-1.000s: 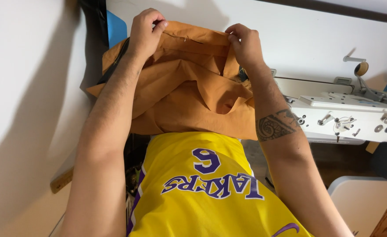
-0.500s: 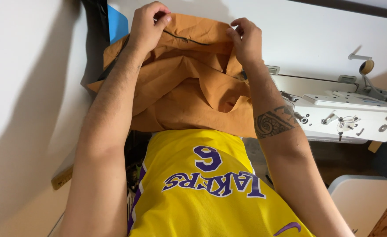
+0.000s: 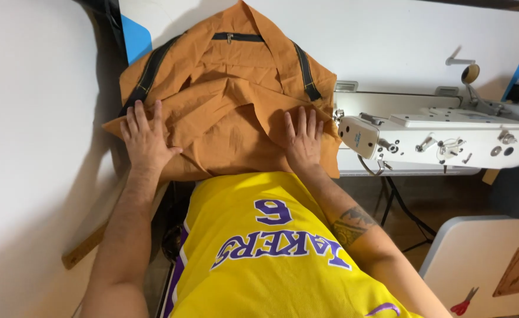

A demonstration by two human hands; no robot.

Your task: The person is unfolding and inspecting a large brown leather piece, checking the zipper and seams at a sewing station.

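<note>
Both hands lie flat and open, the left hand [image 3: 146, 138] and right hand [image 3: 302, 136] pressing on the orange bag [image 3: 230, 100] spread over the table's [image 3: 401, 41] near edge, its black straps [image 3: 149, 73] showing, beside the white sewing machine [image 3: 442, 138].

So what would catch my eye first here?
A rumpled orange fabric bag with black straps and a black zipper fills the middle, both hands pressed flat on it: left hand at its left edge, right hand at its right. Right beside it lies a white sewing machine.
</note>
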